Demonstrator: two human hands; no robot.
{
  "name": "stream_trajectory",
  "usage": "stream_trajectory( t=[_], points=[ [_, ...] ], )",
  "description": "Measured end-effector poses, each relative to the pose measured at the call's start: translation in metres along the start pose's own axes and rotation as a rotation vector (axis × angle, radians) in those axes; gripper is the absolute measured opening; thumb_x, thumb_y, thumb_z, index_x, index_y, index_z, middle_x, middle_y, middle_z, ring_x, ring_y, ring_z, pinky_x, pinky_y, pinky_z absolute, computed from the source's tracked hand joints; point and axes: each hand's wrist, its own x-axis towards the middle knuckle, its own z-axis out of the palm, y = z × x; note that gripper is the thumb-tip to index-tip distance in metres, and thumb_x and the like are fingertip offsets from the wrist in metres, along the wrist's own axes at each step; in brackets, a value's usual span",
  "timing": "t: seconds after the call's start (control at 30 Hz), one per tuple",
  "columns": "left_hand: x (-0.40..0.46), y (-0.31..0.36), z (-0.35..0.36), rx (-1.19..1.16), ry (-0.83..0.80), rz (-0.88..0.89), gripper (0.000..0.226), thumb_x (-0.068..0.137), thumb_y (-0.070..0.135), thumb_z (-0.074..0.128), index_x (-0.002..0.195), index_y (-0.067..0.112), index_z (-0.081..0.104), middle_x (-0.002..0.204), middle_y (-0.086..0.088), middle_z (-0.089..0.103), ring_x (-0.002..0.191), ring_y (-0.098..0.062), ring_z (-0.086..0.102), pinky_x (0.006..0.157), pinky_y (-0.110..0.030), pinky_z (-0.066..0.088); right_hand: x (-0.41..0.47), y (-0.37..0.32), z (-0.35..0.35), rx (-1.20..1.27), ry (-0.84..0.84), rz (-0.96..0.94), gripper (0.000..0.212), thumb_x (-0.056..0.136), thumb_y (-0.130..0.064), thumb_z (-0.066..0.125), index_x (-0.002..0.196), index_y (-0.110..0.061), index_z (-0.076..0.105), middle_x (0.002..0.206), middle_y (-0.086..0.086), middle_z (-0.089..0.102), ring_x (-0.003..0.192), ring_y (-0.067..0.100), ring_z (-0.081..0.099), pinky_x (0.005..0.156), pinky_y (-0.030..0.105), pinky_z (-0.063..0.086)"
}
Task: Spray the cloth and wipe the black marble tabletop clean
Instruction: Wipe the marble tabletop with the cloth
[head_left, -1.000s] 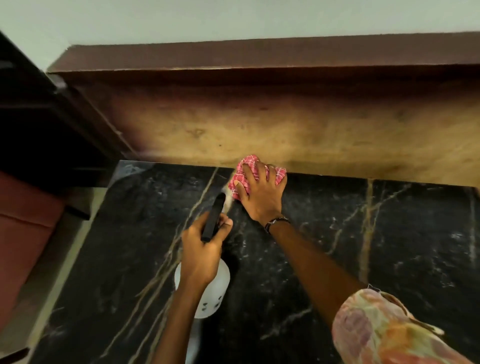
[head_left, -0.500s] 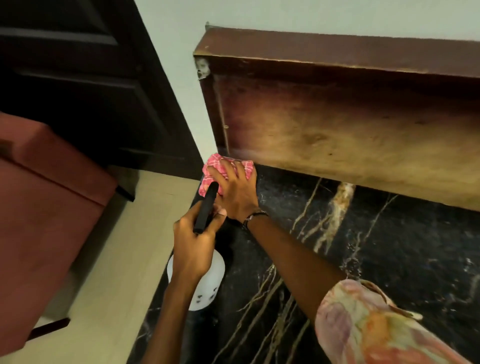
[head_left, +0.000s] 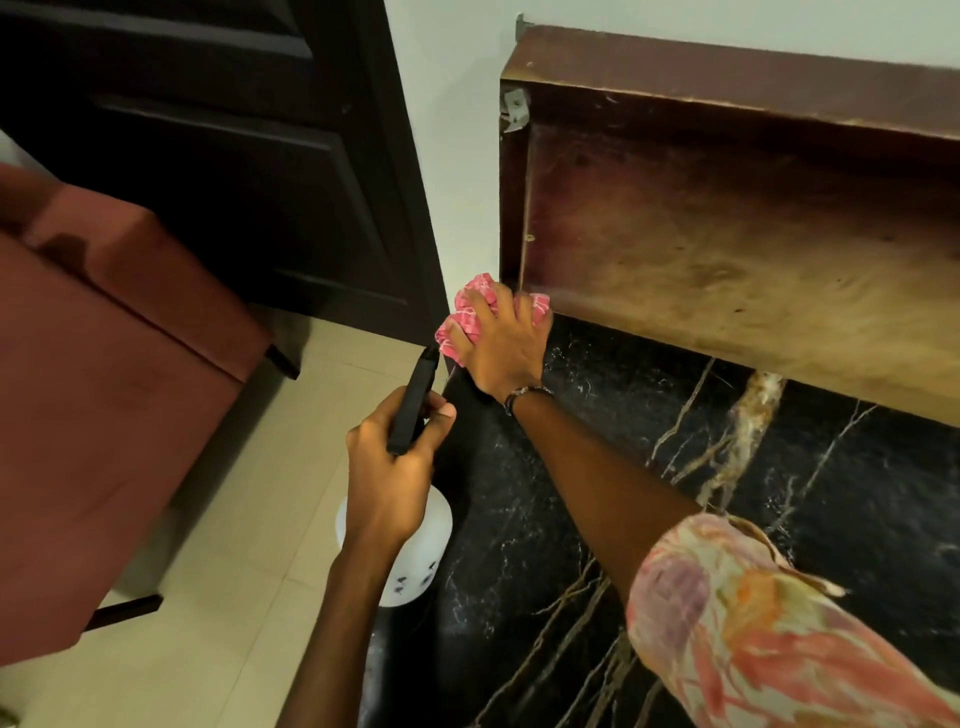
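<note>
My right hand (head_left: 501, 345) presses a crumpled pink checked cloth (head_left: 470, 317) onto the far left corner of the black marble tabletop (head_left: 649, 467), right under the wooden shelf. My left hand (head_left: 389, 467) grips a spray bottle by its black trigger head (head_left: 413, 405); the white bottle body (head_left: 415, 556) hangs below my wrist, over the table's left edge. The nozzle points toward the cloth, a short gap away.
A brown wooden shelf (head_left: 727, 234) hangs low over the back of the tabletop. A dark door (head_left: 234, 156) stands at the far left, a red upholstered seat (head_left: 104, 389) sits on the cream tiled floor (head_left: 234, 597) beside the table.
My right hand has slid the cloth leftward along the back edge to the table's left corner. My left hand followed with the bottle, and my view swung left toward the door and floor.
</note>
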Motion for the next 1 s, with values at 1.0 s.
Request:
stream_trajectory(
  t=[1.0],
  points=[
    [-0.306, -0.045, -0.147, -0.089, 0.484, -0.315, 0.007, 0.084, 0.005, 0.063, 0.082, 0.011, 0.064, 0.069, -0.011, 0.053, 0.040, -0.016, 0.035, 0.038, -0.024, 0.030, -0.336, -0.105, -0.070, 0.104, -0.447, -0.606, 0.053, 0.091, -0.061, 0.034, 0.137, -0.036, 0.046, 0.146, 0.002, 0.044, 0.133, 0.028, 0.038, 0.107, 0.063, 0.027]
  ],
)
